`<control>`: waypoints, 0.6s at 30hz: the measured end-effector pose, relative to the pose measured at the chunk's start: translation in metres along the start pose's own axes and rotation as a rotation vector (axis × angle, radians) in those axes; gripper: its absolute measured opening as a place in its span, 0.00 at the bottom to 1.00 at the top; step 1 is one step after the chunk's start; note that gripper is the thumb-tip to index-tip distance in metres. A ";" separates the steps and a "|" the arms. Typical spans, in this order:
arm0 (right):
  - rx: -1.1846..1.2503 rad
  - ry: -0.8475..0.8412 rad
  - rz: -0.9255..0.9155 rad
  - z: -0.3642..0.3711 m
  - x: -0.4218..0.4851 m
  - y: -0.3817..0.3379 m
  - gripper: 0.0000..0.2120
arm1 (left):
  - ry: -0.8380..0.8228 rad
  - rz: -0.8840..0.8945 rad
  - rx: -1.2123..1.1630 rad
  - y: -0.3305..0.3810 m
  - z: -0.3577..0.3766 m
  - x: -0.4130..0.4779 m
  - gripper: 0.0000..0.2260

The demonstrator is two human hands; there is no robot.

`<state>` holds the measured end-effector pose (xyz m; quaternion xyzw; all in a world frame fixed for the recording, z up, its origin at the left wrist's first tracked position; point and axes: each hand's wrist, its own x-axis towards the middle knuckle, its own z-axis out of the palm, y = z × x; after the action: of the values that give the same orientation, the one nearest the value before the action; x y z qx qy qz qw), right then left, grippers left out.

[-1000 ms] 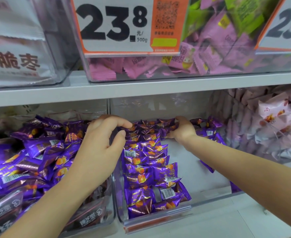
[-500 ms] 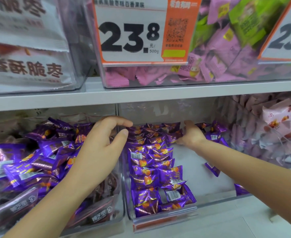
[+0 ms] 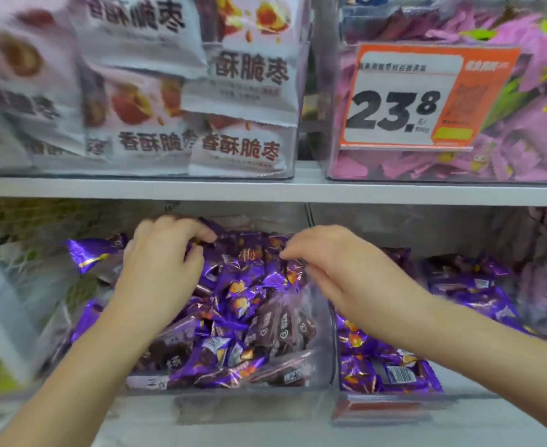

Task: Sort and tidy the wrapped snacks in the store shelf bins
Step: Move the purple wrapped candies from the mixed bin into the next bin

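A loose heap of purple wrapped snacks (image 3: 233,295) fills the clear left bin (image 3: 233,395) on the lower shelf. My left hand (image 3: 165,272) reaches to the back of this heap, where thumb and fingers pinch a purple wrapper. My right hand (image 3: 340,269) hovers over the heap's back right part with loosely bent fingers pointing left and touching the top wrappers. More purple snacks (image 3: 378,375) lie in a row in the clear right bin (image 3: 394,408). The picture is blurred by motion.
The grey shelf board (image 3: 265,190) runs just above my hands. On it stand a bin of white snack bags (image 3: 240,75) and a bin of pink snacks (image 3: 523,150) with an orange price tag (image 3: 394,101). Pale wrapped snacks show at the far right.
The view has swung left. Both hands left the right bin's row and now sit over the left bin's heap; my right hand crossed over the divider.
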<state>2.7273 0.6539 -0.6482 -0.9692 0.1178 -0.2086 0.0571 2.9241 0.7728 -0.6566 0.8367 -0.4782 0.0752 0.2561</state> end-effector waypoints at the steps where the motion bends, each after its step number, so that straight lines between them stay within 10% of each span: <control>1: -0.018 -0.069 0.010 0.008 0.020 -0.005 0.20 | -0.001 0.000 -0.008 -0.003 -0.001 -0.001 0.12; 5: -0.092 -0.352 0.114 0.053 0.092 0.008 0.23 | 0.010 -0.025 -0.055 -0.013 -0.003 -0.003 0.12; 10: -0.130 -0.713 0.118 0.064 0.113 0.020 0.49 | 0.010 -0.001 -0.108 -0.014 -0.001 -0.008 0.12; 18: -0.075 -0.729 0.159 0.067 0.102 0.021 0.34 | -0.131 0.058 -0.113 -0.008 0.008 -0.009 0.12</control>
<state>2.8410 0.6119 -0.6725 -0.9691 0.1722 0.1597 0.0755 2.9248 0.7792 -0.6700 0.8098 -0.5215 0.0006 0.2689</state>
